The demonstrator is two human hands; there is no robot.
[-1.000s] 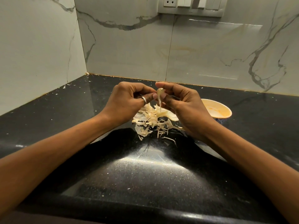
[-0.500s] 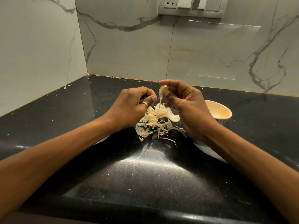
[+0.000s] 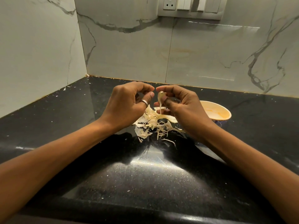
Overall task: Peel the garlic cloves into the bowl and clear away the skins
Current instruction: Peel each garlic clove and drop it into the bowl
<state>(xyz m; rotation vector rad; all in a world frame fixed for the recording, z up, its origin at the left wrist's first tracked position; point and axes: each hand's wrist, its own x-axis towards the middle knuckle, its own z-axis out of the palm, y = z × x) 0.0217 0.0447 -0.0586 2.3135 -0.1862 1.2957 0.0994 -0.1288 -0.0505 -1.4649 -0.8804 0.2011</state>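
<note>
Clove (image 3: 161, 94) pinched in right hand (image 3: 183, 108); left hand (image 3: 126, 104) curled beside it, holding nothing; skins (image 3: 151, 122) piled beneath, bowl (image 3: 212, 105) at right.

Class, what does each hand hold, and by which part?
Right hand pinches the garlic clove by its body, skin dangling free; left hand holds nothing visible.

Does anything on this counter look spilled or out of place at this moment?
Yes, mildly. A loose pile of garlic skins lies on the black counter beside the bowl, not in it, and small pale flecks are scattered toward the left wall. A skin strip hangs from the clove in the right hand.
</note>
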